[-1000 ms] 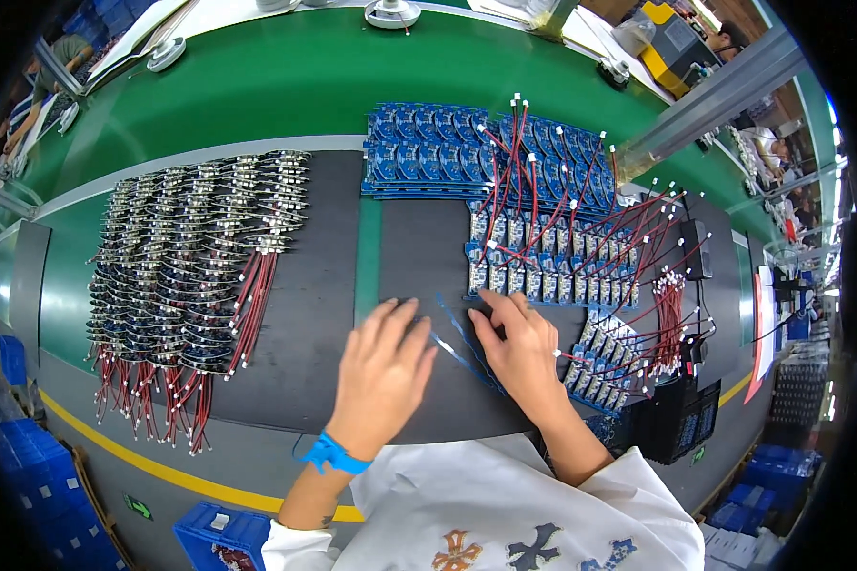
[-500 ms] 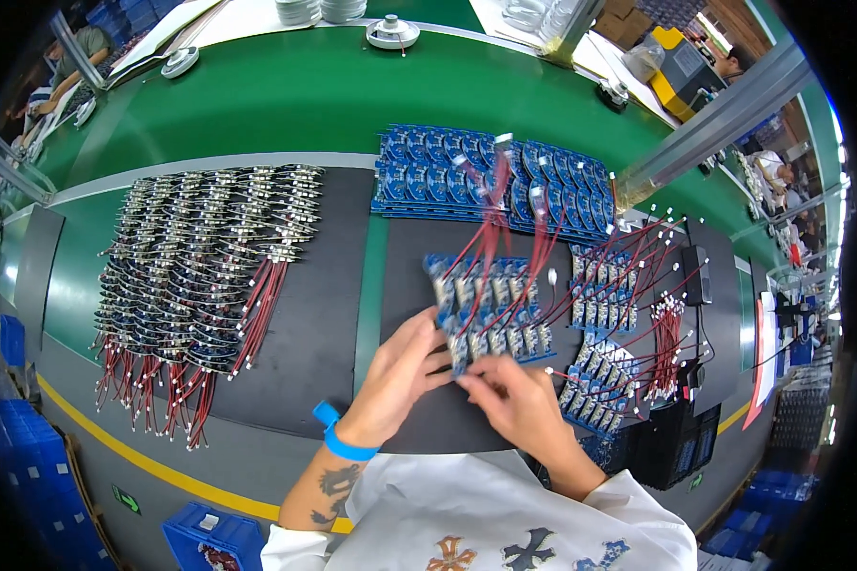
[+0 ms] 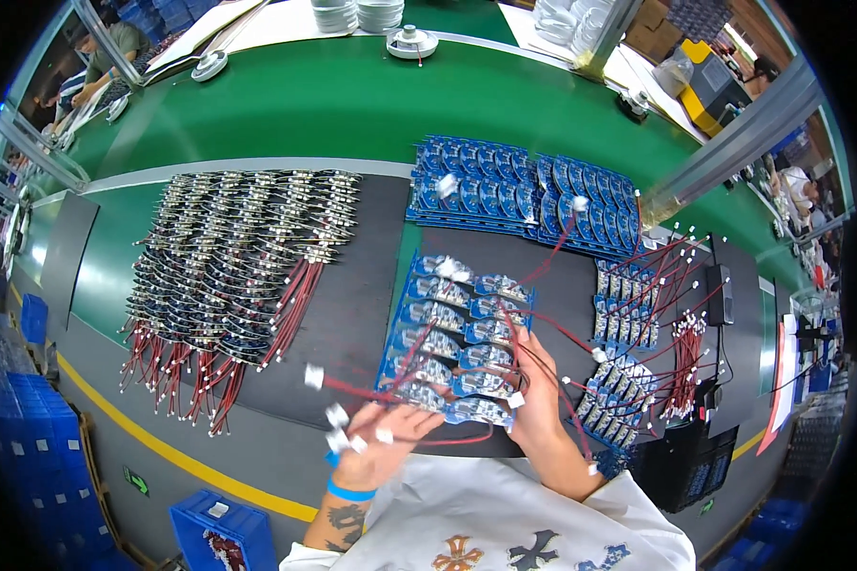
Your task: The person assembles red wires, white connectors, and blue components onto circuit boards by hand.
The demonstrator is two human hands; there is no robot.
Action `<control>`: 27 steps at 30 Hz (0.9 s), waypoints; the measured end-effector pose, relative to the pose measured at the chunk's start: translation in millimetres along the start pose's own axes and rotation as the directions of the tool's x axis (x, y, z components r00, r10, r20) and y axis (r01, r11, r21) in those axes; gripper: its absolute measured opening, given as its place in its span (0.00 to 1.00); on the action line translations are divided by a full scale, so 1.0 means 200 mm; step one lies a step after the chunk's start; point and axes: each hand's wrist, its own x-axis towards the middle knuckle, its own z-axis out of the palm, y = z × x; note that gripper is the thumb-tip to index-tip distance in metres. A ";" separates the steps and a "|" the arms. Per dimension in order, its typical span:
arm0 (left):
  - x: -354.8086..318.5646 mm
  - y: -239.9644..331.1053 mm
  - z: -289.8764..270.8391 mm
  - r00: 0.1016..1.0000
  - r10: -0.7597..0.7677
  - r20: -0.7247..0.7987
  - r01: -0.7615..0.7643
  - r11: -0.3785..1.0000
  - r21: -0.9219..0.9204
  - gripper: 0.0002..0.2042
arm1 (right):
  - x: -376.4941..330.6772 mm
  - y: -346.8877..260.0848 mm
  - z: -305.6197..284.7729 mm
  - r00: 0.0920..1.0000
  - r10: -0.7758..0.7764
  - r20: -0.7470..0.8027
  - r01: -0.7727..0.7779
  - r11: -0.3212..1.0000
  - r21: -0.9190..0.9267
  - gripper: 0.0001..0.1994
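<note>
Over a workroom floor (image 3: 267, 452), a green worktop (image 3: 505, 105) is stretching under black mats (image 3: 371, 276). Above them a blue circuit-board panel (image 3: 430, 341) is being held tilted, the right hand (image 3: 539, 395) clasping its right edge, the left hand (image 3: 381, 459) cradling the lower-left corner, closure unclear. Even support is probably serving best, red leads (image 3: 457, 442) trailing free, white connectors (image 3: 314, 377) unsnagged.
</note>
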 end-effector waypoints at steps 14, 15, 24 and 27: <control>-0.01 0.02 -0.04 0.837 -0.128 -0.533 0.152 0.988 0.001 0.25 | 0.02 0.05 -0.05 0.941 0.188 0.282 -0.069 0.921 -0.384 0.24; -0.01 0.03 -0.01 0.835 -0.122 -0.537 0.145 0.989 0.000 0.25 | 0.02 0.05 -0.04 0.933 0.197 0.300 -0.078 0.927 -0.368 0.24; -0.05 0.03 0.00 0.830 -0.359 -0.426 0.085 0.837 -0.540 0.22 | 0.06 0.06 -0.05 0.979 0.172 0.108 -0.161 0.982 -0.100 0.19; -0.08 0.07 -0.01 0.730 -0.271 -0.627 0.070 0.943 -0.325 0.18 | 0.17 -0.07 -0.11 0.997 0.019 0.070 -0.018 1.000 -0.024 0.17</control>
